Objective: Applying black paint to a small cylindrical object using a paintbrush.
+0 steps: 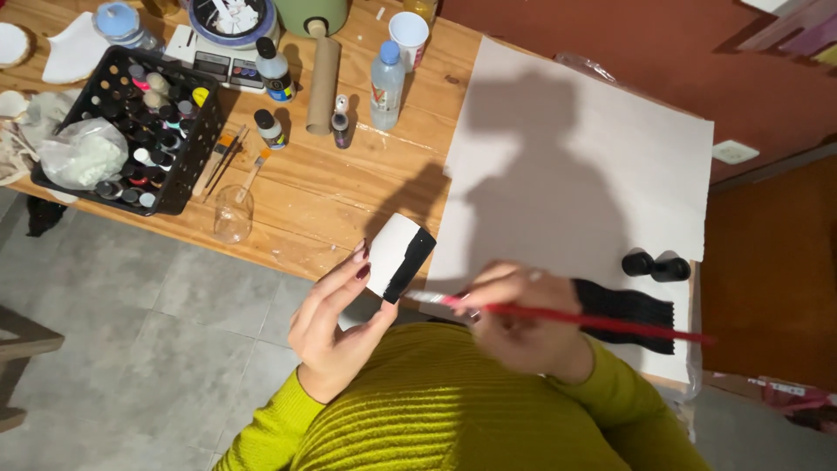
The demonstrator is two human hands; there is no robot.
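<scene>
My left hand (336, 323) holds a short white tube (399, 257) by its end, over the near edge of the wooden table (323, 196). A black band runs down the tube's right side. My right hand (514, 318) grips a red-handled paintbrush (575, 318). Its handle points right and its tip rests next to the tube's lower black edge. Both sleeves are yellow-green knit.
A large white sheet (584, 166) covers the table's right part, with two small black bottles (656, 264) and a black ribbed piece (628, 310) on it. A black crate of paint pots (144, 122), a cardboard tube (323, 78), a water bottle (386, 83), a clear cup (233, 214) and brushes (222, 157) lie further left.
</scene>
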